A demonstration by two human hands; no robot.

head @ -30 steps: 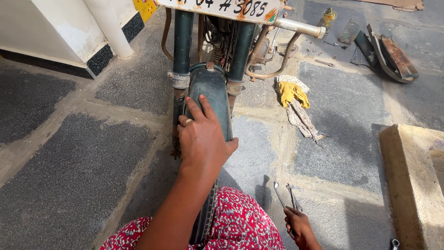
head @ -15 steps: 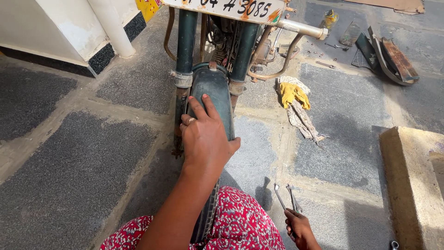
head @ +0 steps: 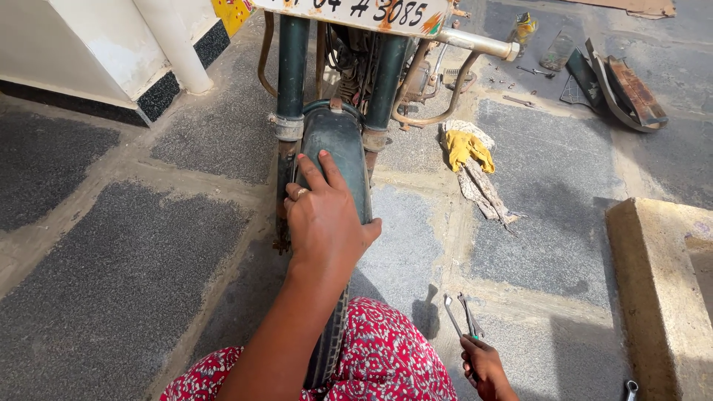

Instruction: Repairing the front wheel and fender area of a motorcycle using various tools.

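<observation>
Head view: left hand [head: 325,223] on curved metal mudguard [head: 338,145].

The left hand [head: 325,223] lies flat on the green mudguard [head: 334,145]; the right hand [head: 483,365] grips two spanners [head: 462,315] above the paving [head: 111,275].

The mudguard [head: 336,152] is dark green, as are the fork tubes [head: 292,59] beside it. The garment [head: 379,360] is red with a small white flower print. The spanners [head: 462,318] are silver-grey. The rag [head: 466,147] is yellow, with a dirty whitish strip trailing from it. The paving [head: 111,275] is speckled dark grey, with pale sandy joints.
</observation>
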